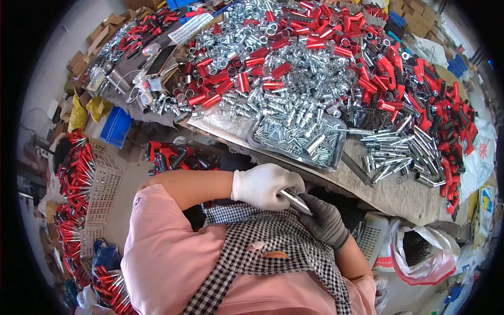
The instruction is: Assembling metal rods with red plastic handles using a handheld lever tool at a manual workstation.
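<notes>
Shiny metal tube before checked apron. White-gloved left hand curls round one end; grey-gloved right hand grips other. Apparently two-handed fitting step; next move likely needs steady hold. Beyond: tray of metal pins, workbench.

No legible text; print blurred on white sheet.

Metal tube partly hidden by left hand and right hand.
Sack contents too small to identify; pink shirt and checked apron cut off at bottom edge.
</notes>
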### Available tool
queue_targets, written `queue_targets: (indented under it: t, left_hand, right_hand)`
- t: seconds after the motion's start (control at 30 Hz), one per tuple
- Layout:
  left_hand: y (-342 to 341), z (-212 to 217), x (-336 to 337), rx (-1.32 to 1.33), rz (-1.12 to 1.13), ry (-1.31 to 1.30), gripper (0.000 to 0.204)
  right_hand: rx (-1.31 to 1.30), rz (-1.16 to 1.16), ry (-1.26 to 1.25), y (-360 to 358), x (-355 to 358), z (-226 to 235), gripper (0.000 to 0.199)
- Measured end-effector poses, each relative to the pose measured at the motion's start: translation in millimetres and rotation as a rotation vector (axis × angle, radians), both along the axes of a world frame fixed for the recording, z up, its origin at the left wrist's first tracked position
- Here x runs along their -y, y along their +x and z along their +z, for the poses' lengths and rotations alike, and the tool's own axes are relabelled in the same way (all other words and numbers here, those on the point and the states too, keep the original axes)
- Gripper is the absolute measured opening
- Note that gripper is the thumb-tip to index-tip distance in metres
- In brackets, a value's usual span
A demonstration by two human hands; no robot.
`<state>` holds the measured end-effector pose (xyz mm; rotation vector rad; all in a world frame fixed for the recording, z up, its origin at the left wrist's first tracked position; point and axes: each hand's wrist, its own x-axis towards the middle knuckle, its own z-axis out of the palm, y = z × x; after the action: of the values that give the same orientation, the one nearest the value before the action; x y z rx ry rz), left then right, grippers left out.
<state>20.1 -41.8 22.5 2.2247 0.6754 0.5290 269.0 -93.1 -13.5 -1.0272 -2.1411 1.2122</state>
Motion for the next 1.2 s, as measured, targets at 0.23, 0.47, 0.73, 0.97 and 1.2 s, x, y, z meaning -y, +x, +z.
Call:
queue_targets:
  t: [0.23, 0.47, 0.73, 0.97, 1.2]
  left_hand:
    - [-10.0, -4.3, -14.1, -0.256, -0.023, -0.278, 0.049]
    - [-7.2, 7.1, -13.0, -0.457, -0.091, -0.353, 0.038]
    - [-19.6, 5.9, 7.9, -0.368, -0.096, -0.405, 0.029]
    - [-20.5, 6.4, 7.6, -0.385, -0.069, -0.3, 0.029]
    - [-62.7, 10.1, -26.4, -0.093, 0.297, -0.09, 0.021]
  right_hand:
    - [0.165, -0.014, 0.062, -13.5, -17.8, 5.5, 0.059]
    - [0.161, 0.017, -0.114, -9.9, -33.7, 3.3, 0.06]
    - [0.348, 0.148, 0.003, -0.8, -9.2, 24.8, 0.068]
    - [0.14, 0.208, 0.118, -5.5, -9.3, 3.1, 0.059]
    - [-0.148, 0.033, -0.234, 3.9, -2.2, -12.7, 0.063]
